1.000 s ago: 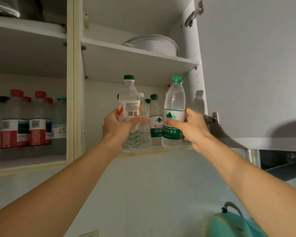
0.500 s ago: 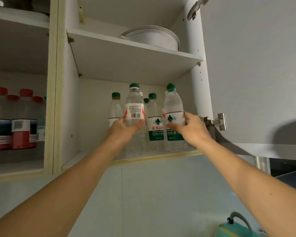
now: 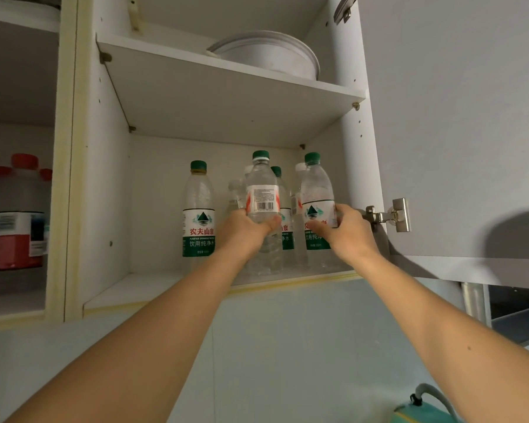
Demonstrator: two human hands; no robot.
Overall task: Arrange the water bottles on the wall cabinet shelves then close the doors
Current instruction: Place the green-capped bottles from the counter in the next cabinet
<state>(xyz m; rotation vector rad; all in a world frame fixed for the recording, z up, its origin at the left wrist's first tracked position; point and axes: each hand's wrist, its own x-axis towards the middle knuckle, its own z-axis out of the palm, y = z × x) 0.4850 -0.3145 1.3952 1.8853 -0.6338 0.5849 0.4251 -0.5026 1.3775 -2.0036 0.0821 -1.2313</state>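
Note:
My left hand (image 3: 245, 228) grips a clear green-capped bottle with a barcode label (image 3: 262, 196) standing on the lower shelf (image 3: 153, 288) of the open wall cabinet. My right hand (image 3: 347, 230) grips a second green-capped bottle with a green label (image 3: 316, 196) at the shelf's right end. Both bottles are upright inside the cabinet. A third green-labelled bottle (image 3: 198, 212) stands alone to the left. More bottles stand behind the two held ones, mostly hidden.
The cabinet door (image 3: 458, 123) hangs open on the right, its hinge (image 3: 388, 215) beside my right hand. A white round dish (image 3: 269, 56) sits on the upper shelf. Red-capped bottles (image 3: 16, 230) fill the left compartment. A teal object (image 3: 422, 410) shows at the bottom right.
Both hands have carried their bottles deeper into the cabinet and set them lower on the shelf. The view has moved closer and to the right.

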